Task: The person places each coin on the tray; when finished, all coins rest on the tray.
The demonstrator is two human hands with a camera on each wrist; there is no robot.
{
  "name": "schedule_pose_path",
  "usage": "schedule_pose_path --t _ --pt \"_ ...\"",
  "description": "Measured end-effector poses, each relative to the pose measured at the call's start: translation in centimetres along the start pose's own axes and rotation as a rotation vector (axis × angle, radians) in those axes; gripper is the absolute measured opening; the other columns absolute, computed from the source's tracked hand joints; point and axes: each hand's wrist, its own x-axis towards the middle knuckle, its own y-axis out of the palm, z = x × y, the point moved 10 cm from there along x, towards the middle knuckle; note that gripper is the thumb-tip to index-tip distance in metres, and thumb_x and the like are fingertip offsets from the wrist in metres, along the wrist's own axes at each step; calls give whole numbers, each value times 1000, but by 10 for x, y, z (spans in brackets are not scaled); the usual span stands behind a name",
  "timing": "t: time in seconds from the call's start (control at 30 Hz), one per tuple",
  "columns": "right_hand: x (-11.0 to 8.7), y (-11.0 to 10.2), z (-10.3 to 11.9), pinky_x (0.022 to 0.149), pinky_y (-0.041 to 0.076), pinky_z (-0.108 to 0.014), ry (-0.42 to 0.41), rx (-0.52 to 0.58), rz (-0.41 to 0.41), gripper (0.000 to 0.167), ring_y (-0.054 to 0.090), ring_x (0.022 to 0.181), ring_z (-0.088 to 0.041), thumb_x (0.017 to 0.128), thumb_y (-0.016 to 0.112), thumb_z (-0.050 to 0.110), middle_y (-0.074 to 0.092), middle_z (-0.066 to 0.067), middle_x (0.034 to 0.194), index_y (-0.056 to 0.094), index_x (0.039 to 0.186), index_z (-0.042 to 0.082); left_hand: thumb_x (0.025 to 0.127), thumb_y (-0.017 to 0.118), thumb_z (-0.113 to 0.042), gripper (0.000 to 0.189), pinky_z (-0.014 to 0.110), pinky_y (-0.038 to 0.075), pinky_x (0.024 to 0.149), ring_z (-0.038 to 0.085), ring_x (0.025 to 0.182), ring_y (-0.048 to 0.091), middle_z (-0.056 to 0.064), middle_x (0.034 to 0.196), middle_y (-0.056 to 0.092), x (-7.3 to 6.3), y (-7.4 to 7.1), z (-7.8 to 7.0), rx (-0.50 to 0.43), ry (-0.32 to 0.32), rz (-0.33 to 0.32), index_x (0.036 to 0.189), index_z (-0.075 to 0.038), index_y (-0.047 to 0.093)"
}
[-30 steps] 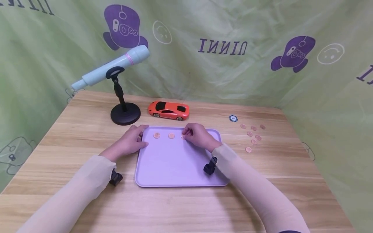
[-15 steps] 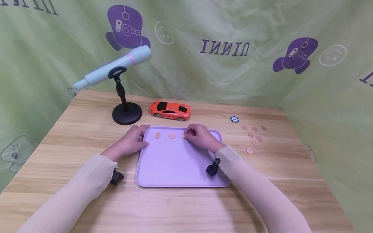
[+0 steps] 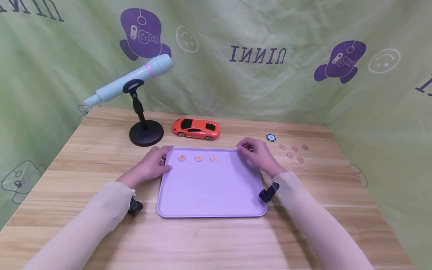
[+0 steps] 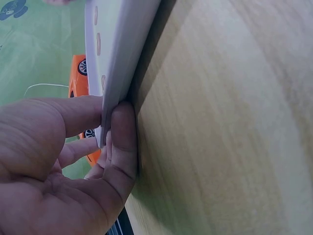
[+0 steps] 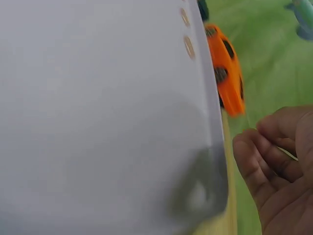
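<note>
My left hand (image 3: 150, 165) grips the purple tray (image 3: 212, 195) at its far left corner. In the left wrist view the thumb (image 4: 83, 113) lies on the tray's upper side and a finger (image 4: 123, 127) is beneath its rim. Along the tray's far side lie a left coin (image 3: 182, 158), a middle coin (image 3: 199, 158) and a right coin (image 3: 213, 159), all copper-coloured and spaced in a row. Over the tray's far right corner is my right hand (image 3: 260, 153), fingers loosely bent. The right wrist view shows nothing between those fingers.
Several copper coins (image 3: 295, 149) lie loose right of the tray, with a blue-and-white poker chip (image 3: 271, 137) behind them. An orange toy car (image 3: 195, 129) stands beyond the tray. At the back left, a black stand (image 3: 146, 133) holds a light-blue microphone (image 3: 131, 79).
My right hand has let go of the right coin and moved right, towards the tray's far right corner. The right sleeve now covers the nearest loose coin. My left hand stays on the tray.
</note>
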Motion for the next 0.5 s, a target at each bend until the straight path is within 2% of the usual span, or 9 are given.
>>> schedule_pose_path --t 0.07,0.2,0.33,0.5 --pt "-3 -18 -14 81 54 -25 15 -8 -50 18 67 90 -22 101 66 10 75 -20 105 72 113 -2 98 68 -7 72 29 55 75 26 94 59 29 128 48 0 0 0 -2 2 -3 160 3 32" --pt "-12 -49 -50 75 50 -16 104 -48 -129 19 62 88 -17 102 64 11 73 -23 105 71 113 -3 98 68 -7 72 29 54 75 26 94 59 29 127 49 -1 0 -1 -1 6 -3 160 3 32" --pt "-23 -72 -84 82 48 -19 207 -98 -176 24 60 96 -22 104 61 13 69 -23 111 68 119 -4 98 68 -7 72 30 53 77 26 94 58 28 127 49 0 -1 -1 10 13 -6 160 3 33" --pt "-31 -94 -108 85 45 -21 277 -104 -218 30 59 104 -30 104 58 11 64 -25 117 62 126 -8 99 68 -7 72 29 55 75 27 95 60 29 128 48 -1 -1 0 8 -5 -5 161 3 32"
